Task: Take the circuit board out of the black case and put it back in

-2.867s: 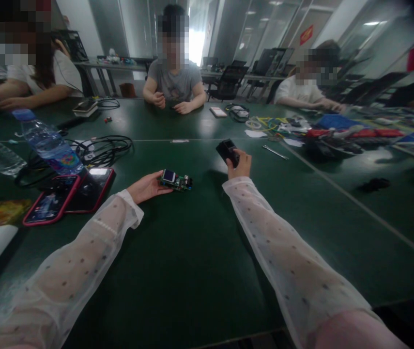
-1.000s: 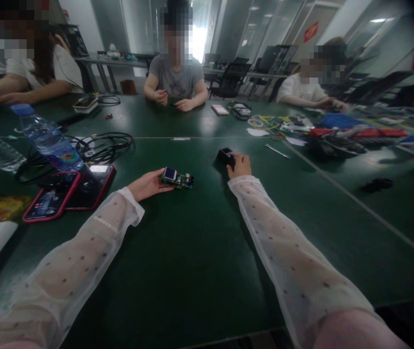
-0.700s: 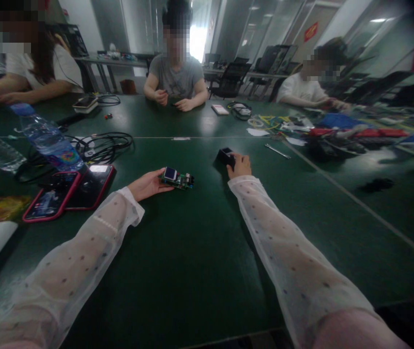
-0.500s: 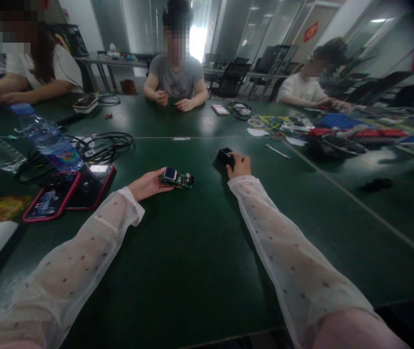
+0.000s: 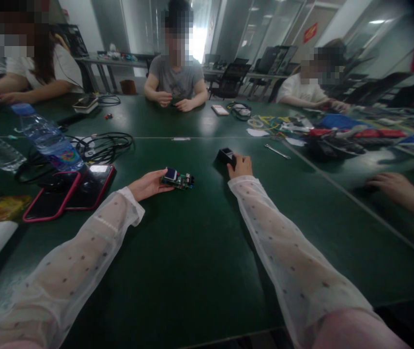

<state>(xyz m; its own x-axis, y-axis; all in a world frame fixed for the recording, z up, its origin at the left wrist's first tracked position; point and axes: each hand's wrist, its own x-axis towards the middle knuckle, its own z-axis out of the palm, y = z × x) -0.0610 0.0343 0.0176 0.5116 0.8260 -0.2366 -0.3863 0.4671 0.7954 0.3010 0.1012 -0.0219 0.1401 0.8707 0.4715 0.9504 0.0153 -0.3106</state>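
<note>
My left hand (image 5: 149, 184) holds a small green circuit board (image 5: 182, 181) with a little screen on its near-left end, thumb on top and fingers beneath. To the right, my right hand (image 5: 241, 166) grips the right end of a small black box (image 5: 224, 155), which rests on the dark green table (image 5: 185, 271). Board and box are apart, with bare tabletop between them. Sheer white dotted sleeves cover both my forearms.
Two phones (image 5: 51, 198), water bottles (image 5: 49, 138) and coiled black cables (image 5: 110, 145) are at the left. A wrench (image 5: 277, 151) and piled cables and parts (image 5: 355, 133) lie right. Several people sit around; another person's hand (image 5: 391, 186) rests at the right.
Another person's hand has come in from the right edge, over a small dark item. The left phone's screen has gone dark. My hands have hardly moved.
</note>
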